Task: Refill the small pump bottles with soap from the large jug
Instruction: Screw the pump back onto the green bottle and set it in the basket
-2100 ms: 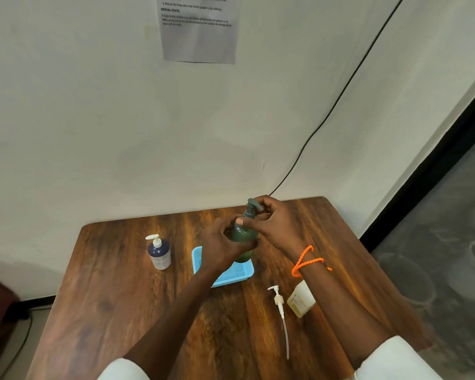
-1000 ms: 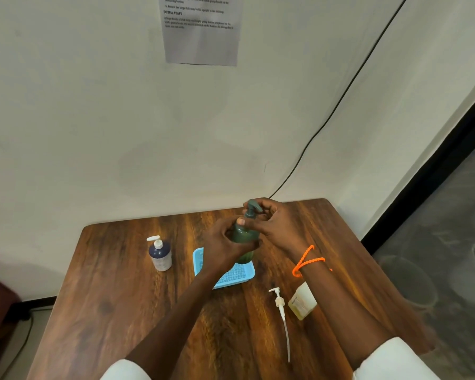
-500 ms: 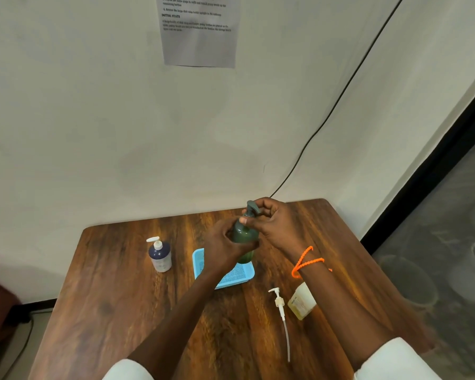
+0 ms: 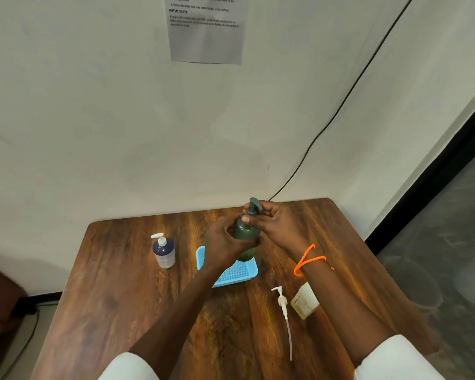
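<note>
Surface: a brown wooden top with rounded corners, pushed against a pale wall; everything below sits on it.
Dark blue bottle: small, upright, with a white pump head, standing alone at the left, well apart from the hands.
Blue tray: a light blue mesh tray near the middle, just right of the dark blue bottle and partly hidden by the left forearm.
Left hand: closed around the body of the green bottle, fingers wrapped about its side.
Green bottle: a dark green pump bottle, held upright over the far part of the blue tray (whether its base touches the tray cannot be told).
Right hand: fingers pinched on the green bottle's neck, just under the pump head; an orange cord bracelet circles the wrist.
Loose pump: a white pump head with its long clear tube, lying flat nearer the person, right of the tray.
Pale bottle: a yellowish container with a label, just beside the loose pump and partly hidden under the right forearm.
</note>
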